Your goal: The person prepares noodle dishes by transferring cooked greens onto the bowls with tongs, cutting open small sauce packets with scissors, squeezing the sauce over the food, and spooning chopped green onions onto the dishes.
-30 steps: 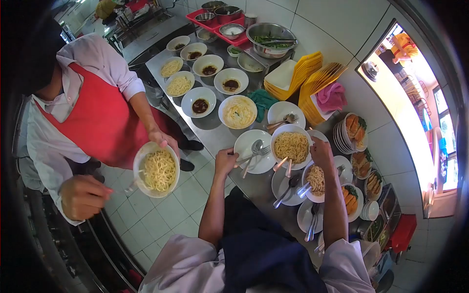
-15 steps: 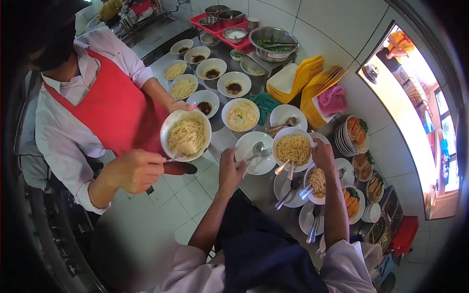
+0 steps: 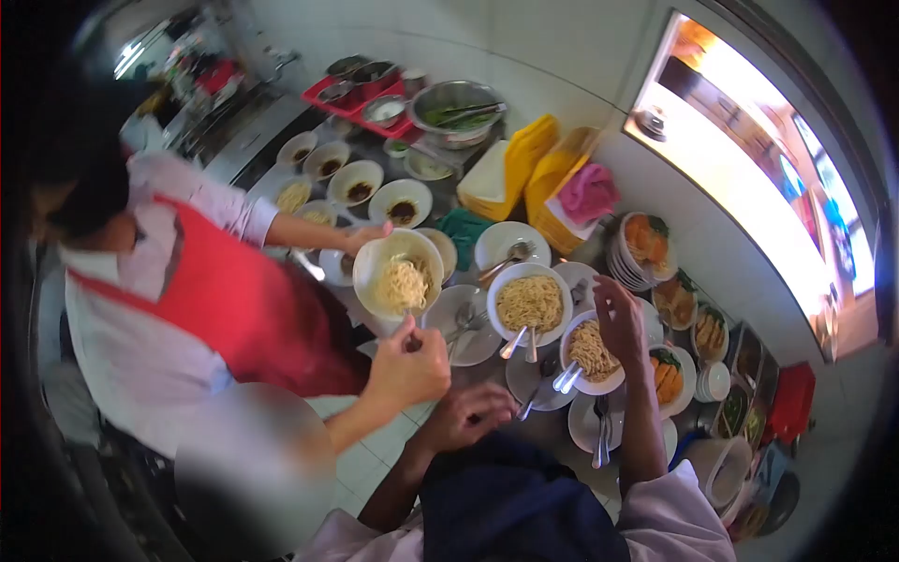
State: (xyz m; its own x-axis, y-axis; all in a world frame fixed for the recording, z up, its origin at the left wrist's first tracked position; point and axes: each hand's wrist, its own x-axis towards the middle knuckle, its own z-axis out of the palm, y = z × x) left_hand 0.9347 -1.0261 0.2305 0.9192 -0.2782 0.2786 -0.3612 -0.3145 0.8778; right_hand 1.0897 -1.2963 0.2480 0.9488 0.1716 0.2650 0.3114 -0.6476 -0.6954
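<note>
Has the right hand (image 3: 618,318) just right of the noodle bowl (image 3: 529,304), fingers loosely parted and nothing visible in the grasp; cannot tell whether touching a plate rim below. Has the left hand (image 3: 464,417) below and left of that bowl, fingers half curled and blurred; cannot tell how wide or narrow, or whether touching the spoon (image 3: 538,389) near the fingertips.

Has the noodle bowl among plates on the steel counter, two utensil handles leaning out toward the near side. Has a smaller noodle bowl (image 3: 592,354) to its lower right, a plate (image 3: 451,351) with cutlery to its left, and a cutlet plate (image 3: 668,382) farther right. Has yellow trays (image 3: 520,173) and a pink cloth (image 3: 590,192) above it. Has, to its upper left, a co-worker (image 3: 225,300) gripping a held bowl (image 3: 373,286) of noodles in one hand and a utensil in the other.
</note>
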